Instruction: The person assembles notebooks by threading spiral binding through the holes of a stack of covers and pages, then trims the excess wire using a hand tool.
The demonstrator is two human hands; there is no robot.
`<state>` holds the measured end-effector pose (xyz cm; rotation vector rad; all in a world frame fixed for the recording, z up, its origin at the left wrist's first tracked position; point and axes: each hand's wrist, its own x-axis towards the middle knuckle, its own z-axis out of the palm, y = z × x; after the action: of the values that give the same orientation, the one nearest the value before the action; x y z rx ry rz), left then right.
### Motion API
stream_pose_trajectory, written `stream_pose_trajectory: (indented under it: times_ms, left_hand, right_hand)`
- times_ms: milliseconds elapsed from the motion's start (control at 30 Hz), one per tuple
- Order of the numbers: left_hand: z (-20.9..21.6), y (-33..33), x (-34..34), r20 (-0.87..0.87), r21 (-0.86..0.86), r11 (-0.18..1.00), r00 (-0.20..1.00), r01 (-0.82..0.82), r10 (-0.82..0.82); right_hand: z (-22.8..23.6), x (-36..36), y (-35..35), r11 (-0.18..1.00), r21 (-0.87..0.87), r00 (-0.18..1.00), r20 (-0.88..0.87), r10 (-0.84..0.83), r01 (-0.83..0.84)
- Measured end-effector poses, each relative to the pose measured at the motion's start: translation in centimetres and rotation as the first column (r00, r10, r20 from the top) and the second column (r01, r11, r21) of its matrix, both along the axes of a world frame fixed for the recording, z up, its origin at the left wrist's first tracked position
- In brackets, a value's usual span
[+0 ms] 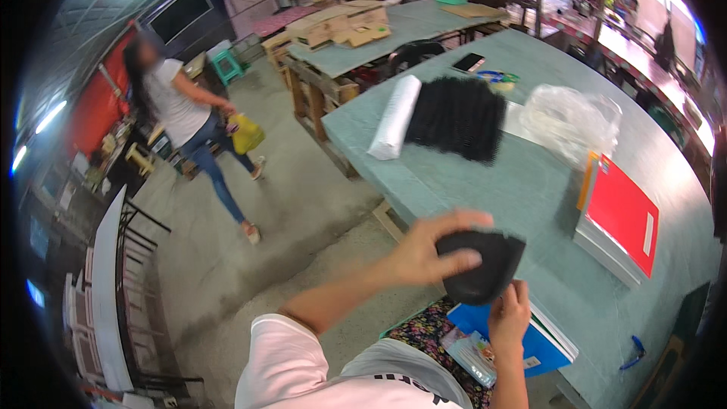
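My left hand [435, 250] grips a black, cup-shaped piece [485, 265] by its left side, thumb across its face. Its exact kind is unclear. At the lower right of this piece, my right hand [509, 314] has its fingers pinched together against the edge. Both hands are over the near edge of the grey-green table [485, 189]. Below and beside my right hand lie a blue book or folder [549, 344] and a clear packet [471, 354], close to my flowered lap.
On the table are a neat black stack [458, 117], a white roll [395, 117], a phone [468, 62], a clear plastic bag [572, 121], red-covered books [621, 216] and a small blue tool [634, 352]. At left a person [185, 110] walks carrying a yellow bag [246, 134].
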<state>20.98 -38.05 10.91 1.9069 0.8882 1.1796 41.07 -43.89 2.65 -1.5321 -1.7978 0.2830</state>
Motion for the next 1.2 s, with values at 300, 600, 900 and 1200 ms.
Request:
stream_pose_trajectory:
  times_ms: [300, 600, 900, 1200]
  left_hand:
    - [-7.9, -3.9, 0.4, -0.165, -0.111, 0.993, 0.984, 0.046, -0.064]
    - [-6.9, -1.7, 1.1, -0.058, 0.039, 0.996, 0.995, -0.075, 0.077]
    - [-8.8, -2.3, 2.4, -0.289, 0.004, 0.995, 0.952, 0.104, -0.098]
    - [-10.4, -3.0, 3.1, -0.415, 0.006, 0.969, 0.882, 0.248, -0.224]
  right_hand:
    - [0.7, 5.4, -4.0, 0.997, -0.055, 0.991, 0.125, -0.048, 0.055]
    - [-0.2, 6.6, -2.8, 0.995, -0.095, 0.980, 0.198, 0.007, 0.012]
    - [-0.6, 5.6, -3.7, 0.998, -0.006, 0.980, 0.190, -0.060, 0.063]
    - [-0.6, 5.3, -3.6, 0.999, 0.003, 0.985, 0.165, -0.046, 0.046]
